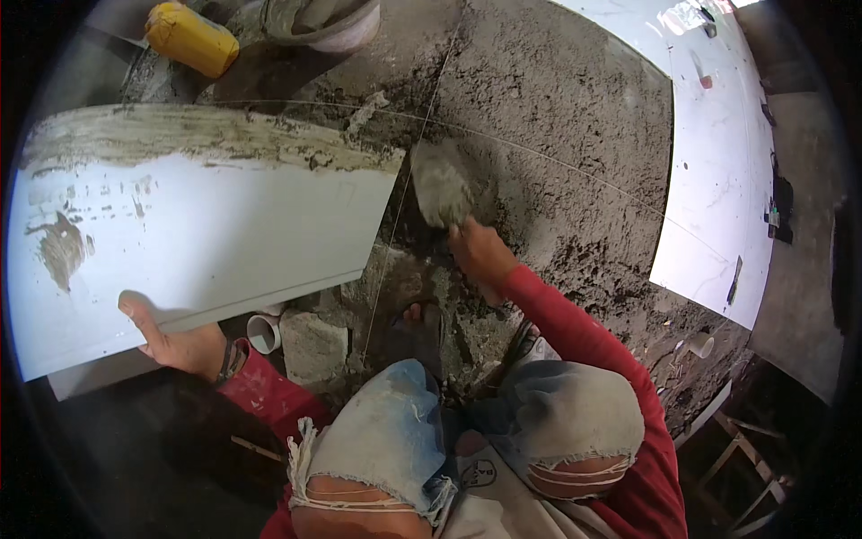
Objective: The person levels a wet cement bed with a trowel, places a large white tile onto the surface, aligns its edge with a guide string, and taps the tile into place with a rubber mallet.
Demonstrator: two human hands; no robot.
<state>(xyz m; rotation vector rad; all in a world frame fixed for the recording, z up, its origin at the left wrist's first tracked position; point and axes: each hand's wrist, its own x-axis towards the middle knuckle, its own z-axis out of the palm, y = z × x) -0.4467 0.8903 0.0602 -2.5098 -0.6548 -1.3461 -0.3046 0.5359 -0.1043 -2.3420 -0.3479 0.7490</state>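
My left hand (184, 346) is closed on the near edge of a large white tile (269, 216), its thumb lying on the upper face and its fingers hidden beneath. The tile is at the left, its pale face up. A wide band of grey-brown cement paste (211, 135) coats its far side, and a smear sits near its left end. My right hand (482, 256) grips a trowel (442, 184) whose blade is covered with wet cement. The blade is just beyond the tile's right corner, over the rough mortar bed (557, 117). The trowel's handle is mostly hidden in my fist.
Marble-patterned white tiles (714, 171) lie along the right. Thin strings cross above the mortar. A bucket (359, 31) and a yellow plastic container (191, 40) stand at the far left. Near my feet are a concrete block (314, 346) and a white pipe piece (264, 333).
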